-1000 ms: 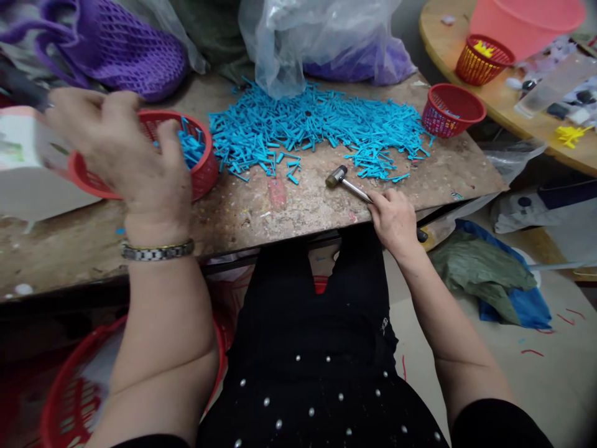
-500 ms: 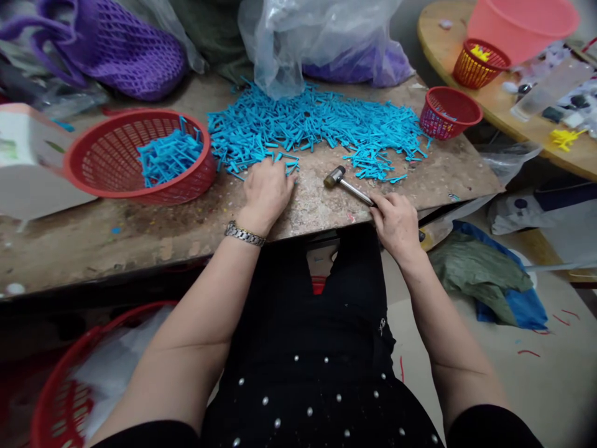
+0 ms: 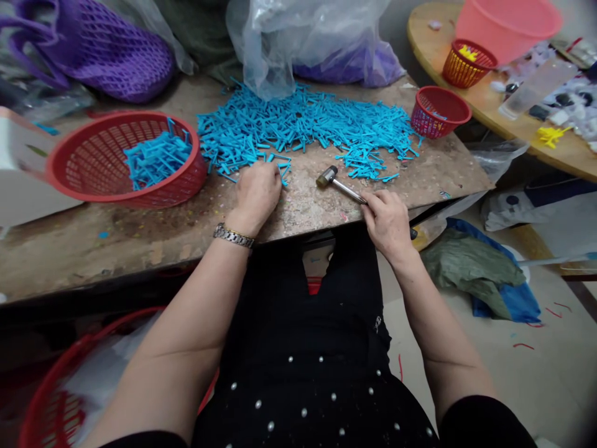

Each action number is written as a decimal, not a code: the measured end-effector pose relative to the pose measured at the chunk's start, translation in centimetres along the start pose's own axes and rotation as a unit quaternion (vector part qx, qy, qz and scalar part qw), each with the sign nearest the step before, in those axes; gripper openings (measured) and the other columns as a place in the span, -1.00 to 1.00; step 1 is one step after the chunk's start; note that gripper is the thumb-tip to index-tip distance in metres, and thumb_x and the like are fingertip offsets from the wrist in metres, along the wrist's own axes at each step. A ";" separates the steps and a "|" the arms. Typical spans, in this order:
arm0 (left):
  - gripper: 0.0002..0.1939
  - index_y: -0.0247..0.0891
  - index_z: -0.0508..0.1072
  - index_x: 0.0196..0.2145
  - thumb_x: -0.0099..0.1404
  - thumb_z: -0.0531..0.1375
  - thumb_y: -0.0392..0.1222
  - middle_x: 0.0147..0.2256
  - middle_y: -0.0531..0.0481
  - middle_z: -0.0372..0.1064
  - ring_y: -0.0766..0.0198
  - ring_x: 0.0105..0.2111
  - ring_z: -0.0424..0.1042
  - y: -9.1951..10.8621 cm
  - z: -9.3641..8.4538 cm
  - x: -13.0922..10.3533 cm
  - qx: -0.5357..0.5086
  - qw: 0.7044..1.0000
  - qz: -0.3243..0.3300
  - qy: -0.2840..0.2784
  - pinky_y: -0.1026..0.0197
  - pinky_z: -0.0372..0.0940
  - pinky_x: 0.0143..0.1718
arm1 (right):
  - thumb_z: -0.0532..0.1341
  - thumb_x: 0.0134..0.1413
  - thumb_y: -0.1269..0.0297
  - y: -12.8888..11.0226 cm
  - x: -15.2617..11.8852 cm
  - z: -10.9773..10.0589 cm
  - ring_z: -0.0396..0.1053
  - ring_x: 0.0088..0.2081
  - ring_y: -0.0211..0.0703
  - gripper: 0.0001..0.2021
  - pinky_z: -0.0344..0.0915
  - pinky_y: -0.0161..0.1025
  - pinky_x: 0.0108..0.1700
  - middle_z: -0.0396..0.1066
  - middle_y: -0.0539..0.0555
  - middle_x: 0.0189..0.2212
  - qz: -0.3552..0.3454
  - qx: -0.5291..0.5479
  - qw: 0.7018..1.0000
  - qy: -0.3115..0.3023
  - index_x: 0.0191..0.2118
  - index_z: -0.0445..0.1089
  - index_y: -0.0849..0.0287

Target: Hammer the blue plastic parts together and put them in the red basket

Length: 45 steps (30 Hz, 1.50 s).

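Observation:
My right hand [image 3: 388,222] is closed round the handle of a small hammer [image 3: 342,185]. The hammer's two-faced head rests on or just over the bench, pointing away to the left. My left hand [image 3: 258,194], with a metal watch band at the wrist, lies at the near edge of a heap of blue plastic pieces [image 3: 308,121]. Its fingers are curled in, and a small blue end shows beside the thumb; the rest is hidden by the hand. Left of it stands a red oval basket [image 3: 88,190] partly filled with similar blue pieces.
The worn workbench [image 3: 140,239] ends close to my lap. A small red basket [image 3: 441,127] stands at its right end. Behind the heap are a clear plastic bag [image 3: 317,37] and a purple net bag [image 3: 125,56]. A round table [image 3: 424,37] is at the right.
The whole view has shifted slightly, so things appear a little further left. Both hands keep nearly the same places on the bench, and the hammer stays in my right hand.

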<state>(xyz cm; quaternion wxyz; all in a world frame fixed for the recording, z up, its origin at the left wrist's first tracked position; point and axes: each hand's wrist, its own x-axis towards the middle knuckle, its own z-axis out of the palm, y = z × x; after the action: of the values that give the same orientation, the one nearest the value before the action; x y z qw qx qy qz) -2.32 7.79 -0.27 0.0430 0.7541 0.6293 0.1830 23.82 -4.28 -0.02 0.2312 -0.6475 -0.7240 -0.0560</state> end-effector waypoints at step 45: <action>-0.75 -0.23 0.49 -0.34 0.17 0.37 -0.01 -0.56 0.11 0.35 0.44 -0.61 0.32 6.7 0.4 -7.6 -0.661 0.743 -0.040 -0.095 0.41 0.22 -0.63 | 0.08 0.45 0.28 -6.2 1.0 -1.0 0.49 -0.16 -0.07 -0.74 0.34 -0.20 -0.13 0.56 0.13 -0.18 -0.052 0.058 0.988 -0.131 -0.09 0.53 0.19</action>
<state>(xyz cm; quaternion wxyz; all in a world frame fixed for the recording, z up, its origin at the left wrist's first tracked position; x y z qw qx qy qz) 3.05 -0.81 -0.32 0.5974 0.5240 0.3727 0.4792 18.09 -4.72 2.59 0.1685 -0.5961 -0.7828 0.0595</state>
